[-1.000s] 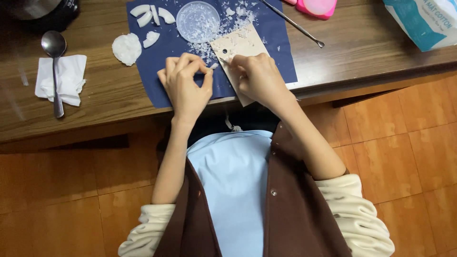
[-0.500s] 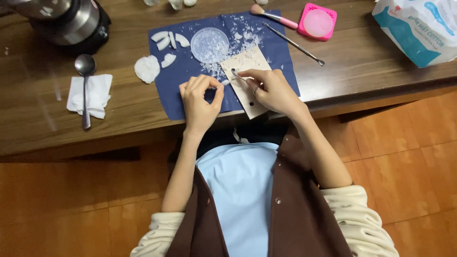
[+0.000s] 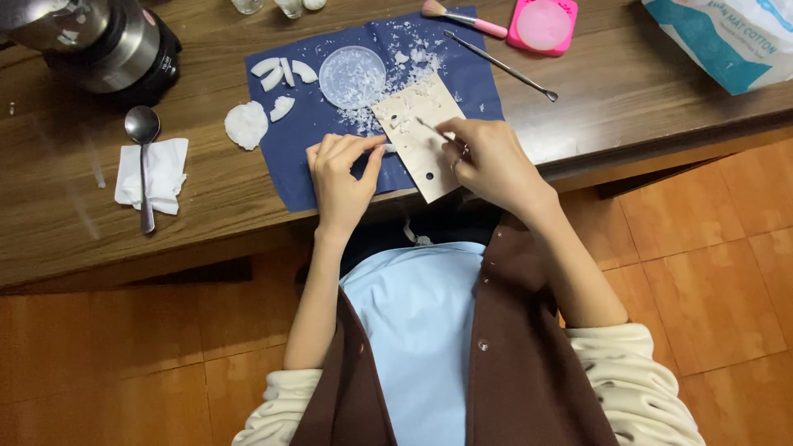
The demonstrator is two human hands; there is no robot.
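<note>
Your right hand (image 3: 493,158) pinches a thin metal pick (image 3: 431,129), fingers closed on its shaft, with the tip resting on the pale rectangular board with small round holes (image 3: 420,140); the board lies tilted on the dark blue mat (image 3: 306,169), its long axis running from the far left down toward the near table edge. Your left hand (image 3: 340,175) sits just left of the board, thumb and fingertips pressed together on a small white piece (image 3: 388,148) at the board's left edge. The pick slants up and left from your grip, so the working point lies between your two hands, nearer the right.
</note>
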